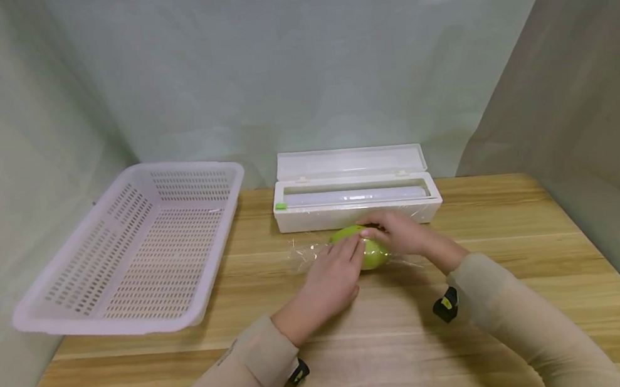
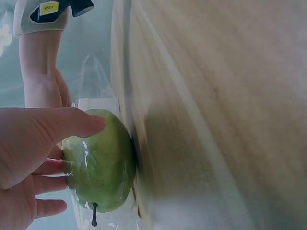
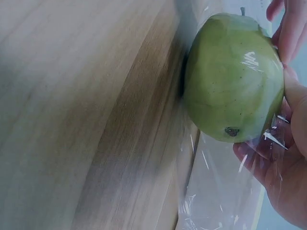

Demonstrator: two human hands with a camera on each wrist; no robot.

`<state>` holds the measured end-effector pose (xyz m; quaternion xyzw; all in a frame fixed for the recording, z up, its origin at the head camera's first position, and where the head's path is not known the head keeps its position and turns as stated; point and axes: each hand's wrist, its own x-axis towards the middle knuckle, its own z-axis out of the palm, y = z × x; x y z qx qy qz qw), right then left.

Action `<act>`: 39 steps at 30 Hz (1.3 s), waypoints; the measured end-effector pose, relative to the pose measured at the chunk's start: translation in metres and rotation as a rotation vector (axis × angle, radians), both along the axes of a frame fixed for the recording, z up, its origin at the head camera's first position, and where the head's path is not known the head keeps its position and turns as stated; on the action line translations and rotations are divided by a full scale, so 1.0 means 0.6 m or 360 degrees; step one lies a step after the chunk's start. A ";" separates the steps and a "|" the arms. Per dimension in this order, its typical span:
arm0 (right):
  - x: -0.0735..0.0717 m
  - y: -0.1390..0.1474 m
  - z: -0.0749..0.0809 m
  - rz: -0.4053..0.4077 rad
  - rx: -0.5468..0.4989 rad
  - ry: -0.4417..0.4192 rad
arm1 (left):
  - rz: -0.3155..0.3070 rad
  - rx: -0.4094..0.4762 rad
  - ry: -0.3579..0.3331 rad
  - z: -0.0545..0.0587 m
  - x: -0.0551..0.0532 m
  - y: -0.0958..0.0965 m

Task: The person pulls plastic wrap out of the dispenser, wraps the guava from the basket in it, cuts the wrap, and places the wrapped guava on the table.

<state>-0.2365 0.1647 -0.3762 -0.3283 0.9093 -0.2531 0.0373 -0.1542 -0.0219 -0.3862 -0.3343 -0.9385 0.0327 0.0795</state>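
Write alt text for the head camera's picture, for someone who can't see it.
A person's left hand and right hand touch a green fruit covered with clear plastic film on a wooden table. Behind it stands an open white box with a roll inside; to the left, a pale slotted basket.

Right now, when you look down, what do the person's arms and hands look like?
The left hand and right hand wear no gloves. A long beige left sleeve and a matching right sleeve reach down toward the wrists. The left one has small dark marks, too tiny to read. Each cuff has a little black device, left device and right device, with a yellow patch.
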 end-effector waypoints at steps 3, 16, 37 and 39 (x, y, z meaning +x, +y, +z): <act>-0.006 0.001 -0.003 0.0008 -0.0006 0.0013 | 0.0046 -0.0012 -0.0029 -0.002 -0.006 0.004; -0.012 0.003 -0.001 -0.0070 0.0112 0.0121 | 0.0091 0.0006 -0.0128 0.011 -0.026 0.012; 0.063 0.015 -0.025 -0.0046 0.0488 0.0859 | 0.0070 0.0137 -0.0387 0.022 -0.058 -0.002; 0.061 0.009 -0.027 -0.0062 0.0544 0.0841 | 0.0079 0.0202 -0.0466 0.024 -0.063 -0.005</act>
